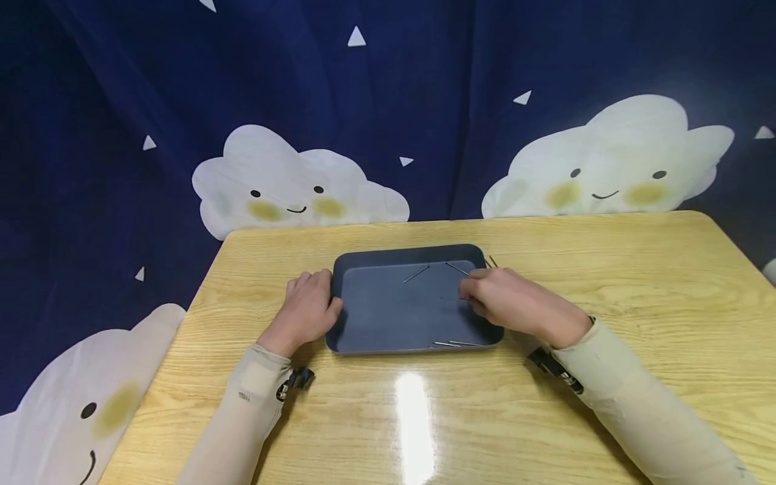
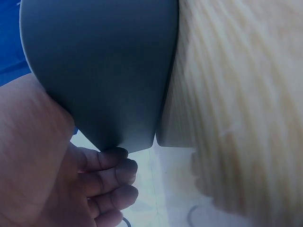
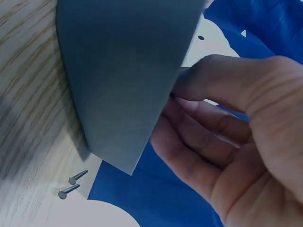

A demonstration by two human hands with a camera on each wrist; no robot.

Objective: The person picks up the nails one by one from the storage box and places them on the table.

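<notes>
A dark grey rectangular tray [image 1: 388, 310] lies on the table, with several thin metal nails in it. My left hand [image 1: 309, 304] holds the tray's left side, thumb over the rim; in the left wrist view its fingers [image 2: 113, 179] are bent beside the outer wall. Reaching over the right rim, my right hand [image 1: 500, 296] pinches a thin nail [image 1: 451, 298] that points left above the tray floor. One nail [image 1: 416, 273] lies slanted near the back wall, and another nail [image 1: 456, 267] runs partly behind the right fingers. Along the front wall lie more nails [image 1: 446, 344].
Two nails [image 3: 71, 188] lie on the wooden table [image 1: 636, 303] just outside the tray's back right corner. Behind the table hangs a dark blue curtain [image 1: 412, 87] with white clouds and triangles.
</notes>
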